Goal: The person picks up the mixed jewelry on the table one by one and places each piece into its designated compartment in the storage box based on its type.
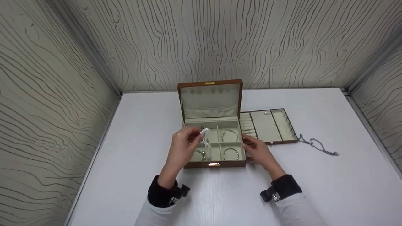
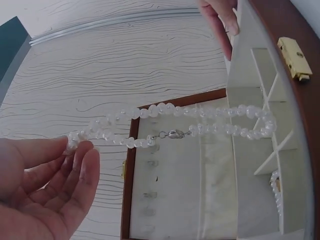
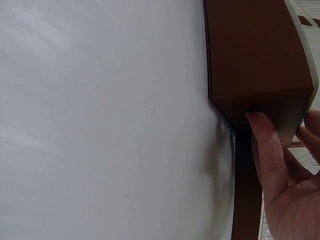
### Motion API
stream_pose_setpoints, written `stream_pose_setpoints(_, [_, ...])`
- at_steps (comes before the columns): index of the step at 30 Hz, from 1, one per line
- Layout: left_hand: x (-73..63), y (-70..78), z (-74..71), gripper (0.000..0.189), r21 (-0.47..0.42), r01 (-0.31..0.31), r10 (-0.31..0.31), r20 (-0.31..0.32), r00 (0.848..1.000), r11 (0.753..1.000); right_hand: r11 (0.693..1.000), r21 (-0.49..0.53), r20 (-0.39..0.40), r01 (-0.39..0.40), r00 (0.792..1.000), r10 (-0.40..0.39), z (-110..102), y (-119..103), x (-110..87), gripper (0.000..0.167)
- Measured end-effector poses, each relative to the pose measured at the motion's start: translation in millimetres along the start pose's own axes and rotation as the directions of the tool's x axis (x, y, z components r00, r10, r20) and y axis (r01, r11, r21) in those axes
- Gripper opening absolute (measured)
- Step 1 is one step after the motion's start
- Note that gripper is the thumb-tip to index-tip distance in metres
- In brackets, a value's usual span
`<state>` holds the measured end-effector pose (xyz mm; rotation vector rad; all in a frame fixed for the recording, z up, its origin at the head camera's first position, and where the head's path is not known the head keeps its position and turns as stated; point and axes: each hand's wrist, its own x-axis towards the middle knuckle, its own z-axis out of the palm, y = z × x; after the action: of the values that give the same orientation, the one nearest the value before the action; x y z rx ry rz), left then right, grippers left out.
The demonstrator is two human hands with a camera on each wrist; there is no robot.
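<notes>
My left hand (image 1: 180, 146) pinches one end of a pearl bracelet (image 2: 161, 109) between thumb and fingertips. Its loop hangs over the compartments of a brown jewelry box (image 1: 196, 164), and a silver clasp (image 2: 176, 134) shows on it. The box's lid (image 1: 210, 97) stands upright at the back. Two bracelets lie in the right-hand compartments, a back one (image 1: 222, 137) and a front one (image 1: 224, 154). Another piece with round beads (image 1: 203, 153) is in the front left compartment. My right hand (image 1: 262, 153) touches the box's right side, the thumb (image 3: 267, 145) pressed on its wall.
A pull-out tray (image 1: 267, 128) extends from the box's right side, with ring rolls (image 1: 246, 121) and a pair of pearl earrings (image 1: 267, 112). Beside its front right corner a silver chain (image 1: 326, 152) lies on the white table (image 1: 314, 188). Patterned wall panels (image 1: 213, 44) enclose the table.
</notes>
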<state>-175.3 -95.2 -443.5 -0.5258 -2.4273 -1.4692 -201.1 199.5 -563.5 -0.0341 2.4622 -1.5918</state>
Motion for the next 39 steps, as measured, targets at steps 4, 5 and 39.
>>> stream_pose_setpoints(4, [-0.5,-6.1,14.1,0.009,0.002,-0.004,0.004,0.016,1.000,1.000,1.000,-0.002,-0.001,0.002,1.000,-0.002,0.3,-1.3,-0.8,0.050])
stream_pose_setpoints(5, [-0.6,-8.3,17.2,0.008,0.002,0.003,-0.003,0.018,1.000,1.000,1.000,-0.005,-0.002,0.000,1.000,0.000,0.5,-1.7,-1.0,0.050])
stream_pose_setpoints(39, [-9.0,-48.1,73.5,0.009,0.460,-0.017,-0.059,0.151,0.987,0.888,0.999,-0.040,-0.025,0.002,1.000,-0.003,0.7,-2.8,-0.7,0.049])
